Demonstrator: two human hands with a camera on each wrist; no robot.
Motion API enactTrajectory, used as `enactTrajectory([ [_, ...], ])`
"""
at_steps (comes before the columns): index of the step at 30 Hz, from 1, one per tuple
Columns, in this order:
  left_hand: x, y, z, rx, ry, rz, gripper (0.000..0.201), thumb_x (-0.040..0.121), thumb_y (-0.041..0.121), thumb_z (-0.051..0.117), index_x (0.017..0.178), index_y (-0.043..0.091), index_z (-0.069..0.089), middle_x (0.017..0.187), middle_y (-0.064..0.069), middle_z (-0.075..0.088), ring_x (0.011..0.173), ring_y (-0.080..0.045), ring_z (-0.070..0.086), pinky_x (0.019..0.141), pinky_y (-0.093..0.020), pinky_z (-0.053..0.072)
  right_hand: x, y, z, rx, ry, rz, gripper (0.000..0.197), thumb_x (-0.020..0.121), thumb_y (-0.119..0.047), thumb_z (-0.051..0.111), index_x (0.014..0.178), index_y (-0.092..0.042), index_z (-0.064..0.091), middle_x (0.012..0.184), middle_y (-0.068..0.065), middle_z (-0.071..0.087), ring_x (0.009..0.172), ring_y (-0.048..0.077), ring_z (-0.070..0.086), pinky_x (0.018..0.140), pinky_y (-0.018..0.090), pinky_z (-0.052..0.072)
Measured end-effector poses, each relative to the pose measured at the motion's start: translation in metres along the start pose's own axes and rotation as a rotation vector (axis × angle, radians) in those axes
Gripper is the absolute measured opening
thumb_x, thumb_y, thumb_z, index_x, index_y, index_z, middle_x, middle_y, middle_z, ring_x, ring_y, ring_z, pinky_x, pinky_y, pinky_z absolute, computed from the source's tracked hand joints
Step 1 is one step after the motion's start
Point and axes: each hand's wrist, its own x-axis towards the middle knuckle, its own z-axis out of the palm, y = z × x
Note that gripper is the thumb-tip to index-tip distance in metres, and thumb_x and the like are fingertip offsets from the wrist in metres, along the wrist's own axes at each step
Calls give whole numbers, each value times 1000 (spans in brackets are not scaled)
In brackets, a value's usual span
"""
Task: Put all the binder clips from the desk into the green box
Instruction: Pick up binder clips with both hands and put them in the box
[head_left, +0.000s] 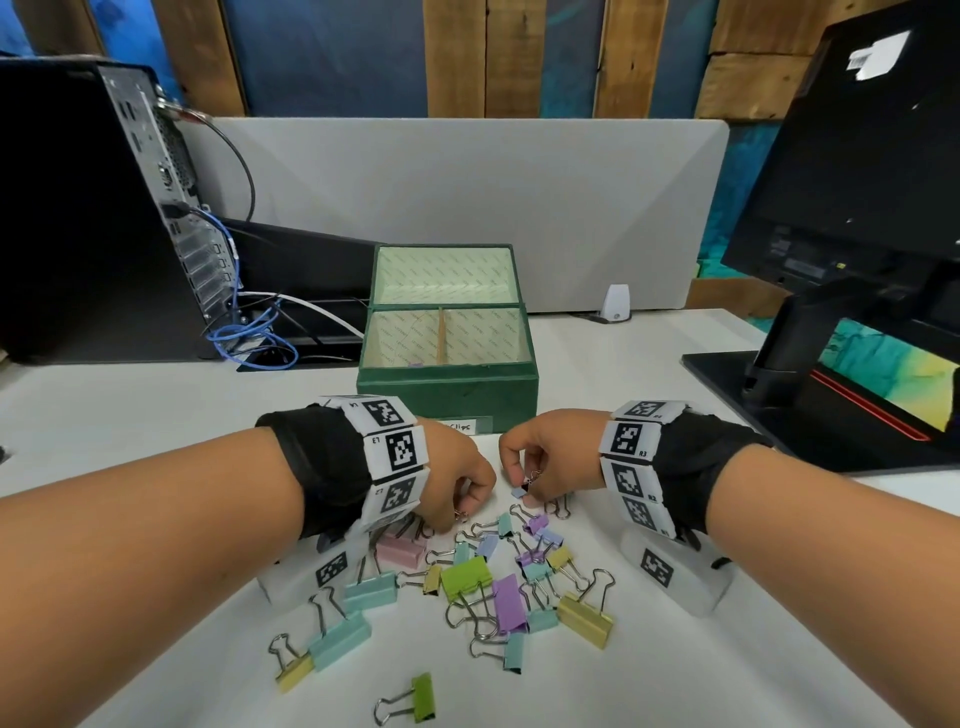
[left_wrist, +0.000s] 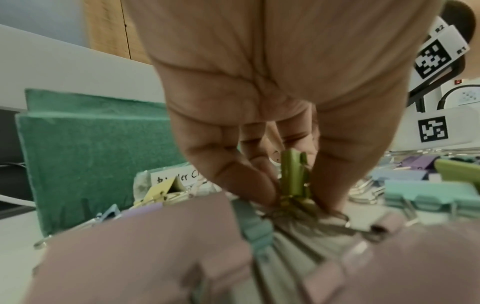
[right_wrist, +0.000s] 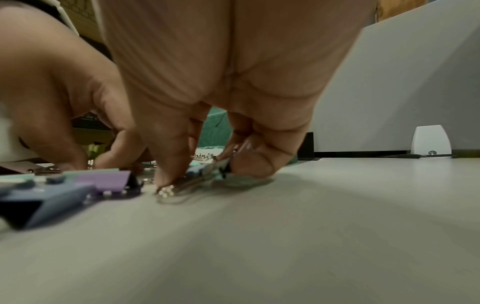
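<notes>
Several pastel binder clips (head_left: 480, 582) lie scattered on the white desk (head_left: 675, 649) in front of the open green box (head_left: 447, 387). My left hand (head_left: 462, 493) is down at the pile's far left edge and pinches a small olive-green clip (left_wrist: 294, 176) between thumb and fingers. My right hand (head_left: 530, 467) is at the pile's far right edge, fingers curled round a small blue clip (head_left: 519, 492), its wire handles (right_wrist: 179, 188) touching the desk. The box's compartments look almost bare from the head view.
A black computer tower (head_left: 88, 208) with cables (head_left: 249, 332) stands at the back left. A monitor (head_left: 857, 182) on its black stand (head_left: 810, 405) is at the right. A grey divider panel (head_left: 467, 197) runs behind the box, with a white foot (head_left: 617, 301).
</notes>
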Motion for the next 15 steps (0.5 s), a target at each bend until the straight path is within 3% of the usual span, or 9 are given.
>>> enactTrajectory([
  [6,1,3,-4,60,-24,-2,17,78,11,62,85,23,52,95,1,51,82,-15,46,52,-19,31,-2,-1,0,30,14,2,16,80,-25,71,92,-23,62,75,-11,53,68,10,51,60,18,39],
  [9,2,4,-3,90,-6,-14,18,78,10,62,76,23,50,81,4,50,76,-15,45,51,-20,30,-1,-1,-1,10,32,1,18,81,-24,69,98,-21,63,79,-10,54,63,5,48,59,16,39],
  [12,1,4,0,72,15,-37,29,76,10,63,62,25,43,66,8,45,66,-13,44,50,-20,31,-1,2,-2,-41,45,-3,14,82,-18,67,96,-22,63,73,-12,51,65,8,50,58,16,37],
  [15,-6,0,0,-9,94,-50,23,75,12,64,66,25,47,66,10,46,59,-7,41,49,-19,31,-5,5,-9,-3,72,8,14,84,-12,63,87,-25,61,79,-6,56,52,5,49,55,15,41],
])
